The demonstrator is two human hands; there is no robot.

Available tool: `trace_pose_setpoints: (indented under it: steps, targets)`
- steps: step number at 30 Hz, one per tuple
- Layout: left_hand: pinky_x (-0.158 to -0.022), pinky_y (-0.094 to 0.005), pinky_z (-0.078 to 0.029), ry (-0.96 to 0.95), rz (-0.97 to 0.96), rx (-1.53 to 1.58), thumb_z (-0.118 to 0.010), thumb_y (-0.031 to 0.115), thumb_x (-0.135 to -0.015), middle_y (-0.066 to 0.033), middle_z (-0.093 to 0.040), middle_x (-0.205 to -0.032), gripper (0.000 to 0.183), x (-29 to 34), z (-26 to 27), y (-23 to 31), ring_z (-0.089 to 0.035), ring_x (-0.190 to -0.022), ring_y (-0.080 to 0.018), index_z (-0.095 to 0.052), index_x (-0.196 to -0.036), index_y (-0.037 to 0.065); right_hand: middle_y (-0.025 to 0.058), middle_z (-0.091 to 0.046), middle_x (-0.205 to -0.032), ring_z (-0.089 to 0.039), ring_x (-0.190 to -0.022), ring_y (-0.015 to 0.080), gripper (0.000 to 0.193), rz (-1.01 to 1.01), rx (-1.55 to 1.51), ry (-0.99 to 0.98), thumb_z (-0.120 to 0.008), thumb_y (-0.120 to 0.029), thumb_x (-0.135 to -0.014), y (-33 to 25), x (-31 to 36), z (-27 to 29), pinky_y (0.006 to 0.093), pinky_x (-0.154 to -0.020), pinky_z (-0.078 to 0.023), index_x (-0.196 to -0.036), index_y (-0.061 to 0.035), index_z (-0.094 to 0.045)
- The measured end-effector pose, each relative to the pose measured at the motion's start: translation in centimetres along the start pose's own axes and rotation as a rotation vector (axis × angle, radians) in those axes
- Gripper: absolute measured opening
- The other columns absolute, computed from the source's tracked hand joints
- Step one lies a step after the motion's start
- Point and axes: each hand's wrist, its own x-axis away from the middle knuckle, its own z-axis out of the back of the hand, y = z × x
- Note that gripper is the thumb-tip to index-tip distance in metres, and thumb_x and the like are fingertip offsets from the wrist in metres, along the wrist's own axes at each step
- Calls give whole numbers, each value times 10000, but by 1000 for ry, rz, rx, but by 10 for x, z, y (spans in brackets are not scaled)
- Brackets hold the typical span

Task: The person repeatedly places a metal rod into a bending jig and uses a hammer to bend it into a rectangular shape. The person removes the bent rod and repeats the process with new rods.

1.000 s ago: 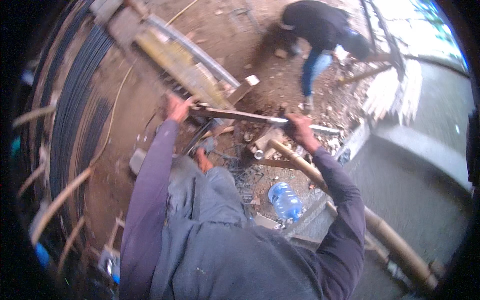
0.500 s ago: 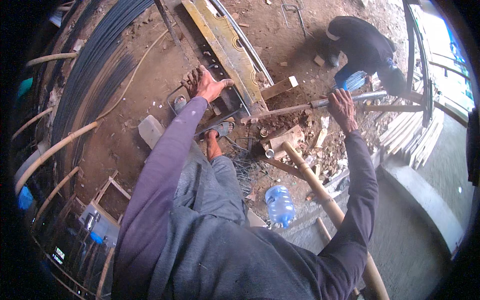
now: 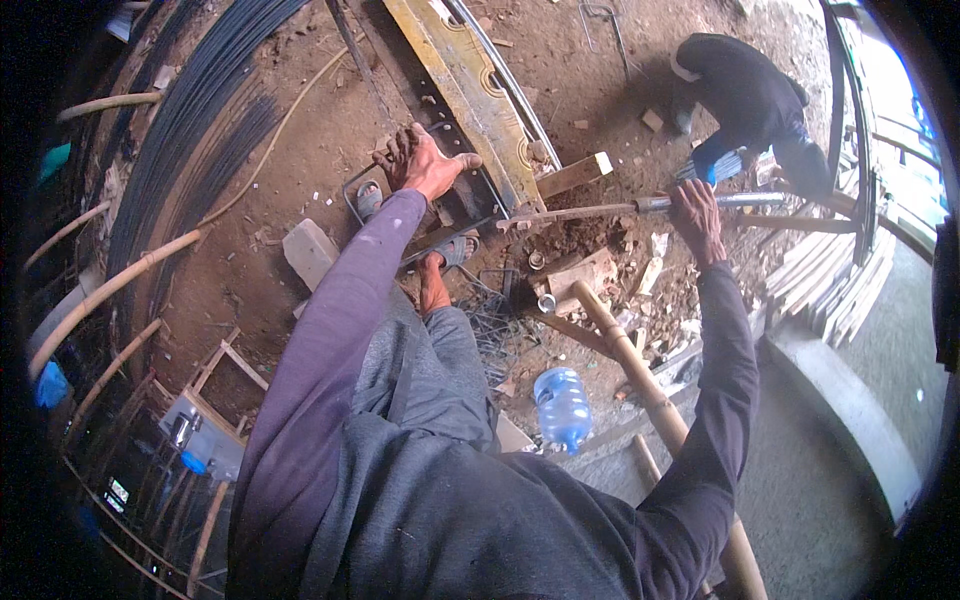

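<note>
- Long grey metal pipe lever (image 3: 640, 207) is gripped by the right hand (image 3: 695, 215), fingers clenched around it near the far end.
- Long axis is roughly left-right, pointing toward the yellow steel bending bench (image 3: 470, 95).
- Left hand (image 3: 425, 165) is pressed on the thin bent steel rod (image 3: 352, 190) beside the bench, fingers spread, nothing enclosed.
- Blue plastic water bottle (image 3: 562, 408) lies on the ground, well apart.

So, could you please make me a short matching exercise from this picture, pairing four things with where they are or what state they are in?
Things:
1. left hand
2. right hand
3. water bottle
4. bamboo pole

Places or states:
a. lying on the ground by the concrete edge
b. gripping the long metal bar
c. resting on the bending jig
d. slanting down toward the lower right

Pairs: 1-c, 2-b, 3-a, 4-d
</note>
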Motion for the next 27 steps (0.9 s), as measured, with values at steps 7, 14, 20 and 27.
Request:
trace_pose_setpoints:
  steps: [7, 14, 20, 27]
  targets:
    - [-1224, -483, -200, -131, 17, 156, -819, 659, -666, -310, -176, -1599, 1385, -2, 3, -3, -190, -1498, -419, -43, -1556, -66, 89, -532, -837, -559, -854, 295, 204, -106, -32, -35, -689, -80, -699, -16, 20, 3, 423, -771, -456, -852, -85, -554]
    - [-1233, -455, -211, -108, -1, 122, -820, 600, -715, -292, -143, -1617, 1358, 2, 8, 2, -194, -1505, -390, 6, -1552, -80, 106, -579, -795, -621, -800, 318, 124, -274, -54, -72, -665, -70, -757, -46, 49, 3, 442, -688, -501, -823, -81, -560]
    - [-1184, -427, -289, -21, -89, 254, -899, 501, -666, -310, -328, -1531, 1281, -7, -14, -15, -346, -1422, -420, -167, -1498, -142, 130, -629, -715, -645, -715, 347, 164, -322, -169, -289, -738, -162, -731, -41, 54, 23, 461, -644, -510, -707, -66, -608]
    - [-1209, -427, -256, -12, -188, 197, -853, 591, -673, -335, -238, -1569, 1383, -21, -21, -29, -281, -1466, -411, -43, -1521, -142, 148, -647, -686, -656, -697, 373, 196, -588, -25, -351, -769, -220, -725, -69, 70, 21, 468, -644, -515, -708, -58, -660]
